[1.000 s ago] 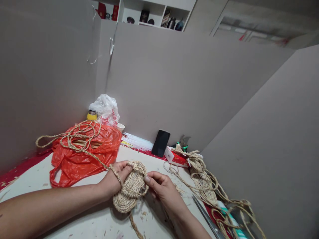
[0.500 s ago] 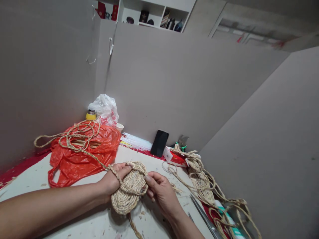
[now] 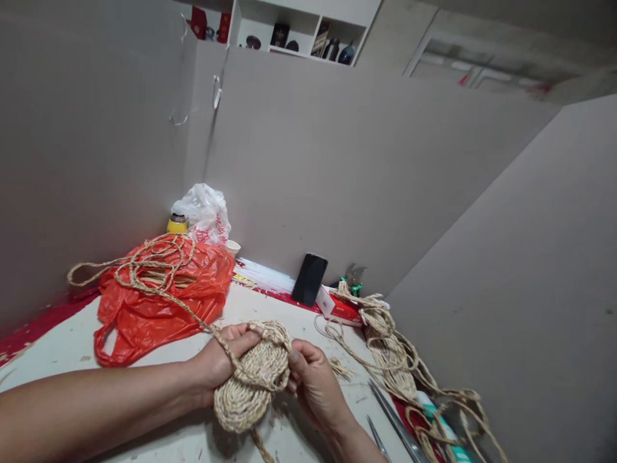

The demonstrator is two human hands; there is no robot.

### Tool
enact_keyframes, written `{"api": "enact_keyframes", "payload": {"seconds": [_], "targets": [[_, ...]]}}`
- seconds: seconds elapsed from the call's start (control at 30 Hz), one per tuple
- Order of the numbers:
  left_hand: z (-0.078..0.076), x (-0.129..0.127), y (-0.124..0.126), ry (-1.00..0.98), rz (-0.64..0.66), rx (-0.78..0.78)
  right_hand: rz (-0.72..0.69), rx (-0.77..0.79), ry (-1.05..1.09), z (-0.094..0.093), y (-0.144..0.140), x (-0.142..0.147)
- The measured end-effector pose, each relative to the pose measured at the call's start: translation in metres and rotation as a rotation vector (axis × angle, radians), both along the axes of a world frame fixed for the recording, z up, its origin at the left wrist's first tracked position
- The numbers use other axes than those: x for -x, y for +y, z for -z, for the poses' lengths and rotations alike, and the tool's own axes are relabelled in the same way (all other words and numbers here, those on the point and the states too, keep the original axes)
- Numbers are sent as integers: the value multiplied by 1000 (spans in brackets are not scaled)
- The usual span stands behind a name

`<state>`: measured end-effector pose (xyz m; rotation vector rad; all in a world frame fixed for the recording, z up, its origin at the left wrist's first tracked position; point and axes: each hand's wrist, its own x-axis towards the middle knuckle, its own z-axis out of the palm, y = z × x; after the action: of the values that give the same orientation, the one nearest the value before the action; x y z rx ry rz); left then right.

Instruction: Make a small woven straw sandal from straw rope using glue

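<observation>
Between bag point(image 3: 159, 321) and rope heap point(image 3: 393, 360), hands point(image 3: 318, 382) at edges of braided oval point(image 3: 265, 360)

Left hand point(image 3: 219, 364) and right hand point(image 3: 314, 379) now hold the braided piece point(image 3: 258, 370) slightly lower.

Underside of coiled braid point(image 3: 258, 373) hidden, trailing cord point(image 3: 261, 446) and metal tools point(image 3: 401, 426) cut off by bottom edge.

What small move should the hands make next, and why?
Probably the right hand should draw the braided cord snug to the edge of the oval woven piece: it pinches that edge, the cord crosses the face instead of lying along the rim, and the left hand grips the opposite side.
</observation>
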<state>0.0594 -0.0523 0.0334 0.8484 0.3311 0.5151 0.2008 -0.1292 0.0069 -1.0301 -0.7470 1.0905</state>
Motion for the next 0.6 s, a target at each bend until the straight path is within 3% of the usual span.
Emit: {"api": "enact_keyframes", "payload": {"seconds": [0.2, 0.43, 0.6], "targets": [[5, 0, -4, -15, 54, 31, -16, 28, 36, 4, 0, 2], [-1, -1, -7, -65, -11, 18, -12, 46, 78, 14, -1, -2], [4, -1, -7, -83, -56, 15, -36, 63, 93, 15, -1, -4]]}}
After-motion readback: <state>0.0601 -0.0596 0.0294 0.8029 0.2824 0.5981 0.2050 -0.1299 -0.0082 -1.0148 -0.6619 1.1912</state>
